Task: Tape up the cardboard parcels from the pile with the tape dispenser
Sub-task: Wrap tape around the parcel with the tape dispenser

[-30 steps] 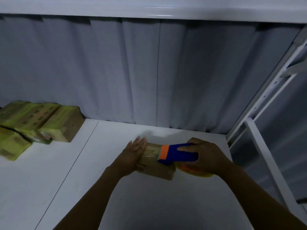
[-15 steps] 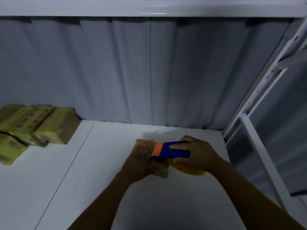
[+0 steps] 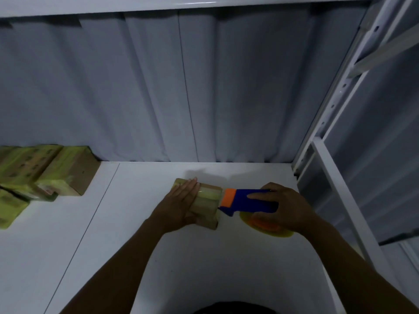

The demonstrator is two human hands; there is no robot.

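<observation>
Presses the left hand [image 3: 181,205] flat, fingers straight, on the cardboard parcel [image 3: 207,200]. Grips the tape dispenser [image 3: 240,200] in the right hand [image 3: 281,207], fingers curled round the blue body — orange nose at the parcel edge, just right of the left fingertips. Locates the pile [image 3: 45,171] well left of the left hand, on the same table [image 3: 113,245].

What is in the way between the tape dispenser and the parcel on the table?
Nothing visible. The tape dispenser, gripped by the right hand, meets the parcel at its right edge; the left hand presses its left side.
</observation>
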